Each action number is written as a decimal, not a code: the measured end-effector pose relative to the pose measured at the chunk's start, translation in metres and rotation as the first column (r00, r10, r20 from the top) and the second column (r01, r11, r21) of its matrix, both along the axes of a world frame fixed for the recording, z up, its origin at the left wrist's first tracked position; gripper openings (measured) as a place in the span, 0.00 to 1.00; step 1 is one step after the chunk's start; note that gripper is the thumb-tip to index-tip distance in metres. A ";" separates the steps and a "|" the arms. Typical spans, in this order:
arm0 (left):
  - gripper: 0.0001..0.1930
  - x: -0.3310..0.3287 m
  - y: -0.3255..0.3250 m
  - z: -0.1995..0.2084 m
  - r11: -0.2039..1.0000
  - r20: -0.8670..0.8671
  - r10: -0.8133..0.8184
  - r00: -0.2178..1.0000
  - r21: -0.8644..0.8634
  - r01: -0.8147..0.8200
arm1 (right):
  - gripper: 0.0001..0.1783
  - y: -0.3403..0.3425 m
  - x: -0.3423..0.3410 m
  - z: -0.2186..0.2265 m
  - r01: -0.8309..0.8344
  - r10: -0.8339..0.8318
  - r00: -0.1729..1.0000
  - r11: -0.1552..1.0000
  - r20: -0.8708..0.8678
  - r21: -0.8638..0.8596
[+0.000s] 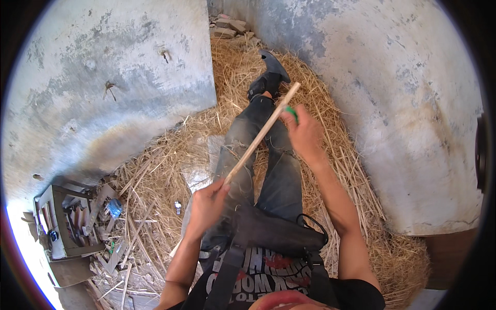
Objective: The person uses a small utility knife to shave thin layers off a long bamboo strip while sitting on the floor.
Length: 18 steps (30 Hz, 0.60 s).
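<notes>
A slim, pale wooden stick (261, 134) runs slantwise above my outstretched legs, its far end up and to the right. Its near end is gripped in my left hand (207, 207), fingers closed round the wood. Toward the far end, my right hand (306, 135) is closed on a small green piece (292, 112) pressed close against the stick's side. Most of that piece is hidden by the fingers, so its kind cannot be made out. Below the stick, a black padded bag (274, 231) rests across my lap.
Dry straw (356, 191) covers the ground around my legs. A wooden box (67, 222) of tools and scraps stands at left, beside a crumpled blue plastic piece (114, 208). Worn plaster walls (408, 103) close in on both sides. Broken bricks (230, 26) lie at the far end.
</notes>
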State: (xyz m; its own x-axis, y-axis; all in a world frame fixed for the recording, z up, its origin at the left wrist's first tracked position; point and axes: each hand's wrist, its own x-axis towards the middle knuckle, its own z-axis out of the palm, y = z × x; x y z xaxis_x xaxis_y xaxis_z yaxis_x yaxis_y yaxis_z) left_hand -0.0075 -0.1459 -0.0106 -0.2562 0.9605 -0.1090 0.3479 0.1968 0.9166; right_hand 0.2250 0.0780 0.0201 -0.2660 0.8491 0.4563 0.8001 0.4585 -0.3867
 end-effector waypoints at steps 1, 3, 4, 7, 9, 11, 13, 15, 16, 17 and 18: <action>0.16 -0.002 -0.004 0.000 1.000 -0.003 -0.007 1.000 -0.004 0.007 | 0.31 0.010 0.009 0.006 0.056 -0.058 0.998 0.996 -0.028 -0.064; 0.16 -0.003 -0.010 -0.002 0.999 -0.004 -0.034 0.999 -0.013 0.034 | 0.32 0.030 0.032 0.011 0.169 -0.176 0.980 0.982 -0.088 -0.086; 0.16 -0.005 -0.011 -0.003 0.999 0.036 -0.043 0.998 -0.003 0.043 | 0.33 0.041 0.043 0.012 0.222 -0.225 0.966 0.974 -0.129 -0.043; 0.15 -0.015 -0.013 -0.006 0.999 0.126 -0.036 0.991 0.009 0.036 | 0.34 0.045 0.056 0.011 0.232 -0.231 0.960 0.973 -0.156 -0.014; 0.15 -0.017 -0.010 -0.007 1.000 0.144 0.003 0.990 -0.008 -0.001 | 0.33 0.025 0.048 0.013 0.124 -0.130 0.978 0.991 -0.161 -0.044; 0.15 -0.014 -0.003 -0.004 1.000 0.107 0.000 0.994 -0.025 0.003 | 0.30 -0.020 0.013 0.008 -0.051 0.035 0.989 0.993 -0.146 -0.105; 0.15 -0.012 0.002 -0.003 1.000 0.091 -0.014 0.996 -0.022 0.016 | 0.27 -0.062 -0.018 -0.004 -0.224 0.201 0.969 0.962 -0.146 -0.157; 0.16 -0.012 0.002 -0.009 1.000 0.094 -0.009 0.996 -0.004 0.009 | 0.27 -0.071 -0.026 -0.011 -0.281 0.254 0.954 0.943 -0.161 -0.177; 0.16 -0.014 0.000 -0.012 1.000 0.097 -0.021 0.995 0.005 0.021 | 0.28 -0.064 -0.023 -0.018 -0.241 0.215 0.965 0.952 -0.147 -0.190; 0.16 -0.020 -0.005 -0.015 0.999 0.101 -0.033 0.994 0.014 0.032 | 0.30 -0.054 -0.019 -0.025 -0.202 0.177 0.975 0.958 -0.133 -0.203; 0.16 -0.028 -0.011 -0.017 0.999 0.104 -0.041 0.994 0.024 0.039 | 0.33 -0.033 -0.010 -0.026 0.010 -0.035 0.991 0.983 -0.132 -0.185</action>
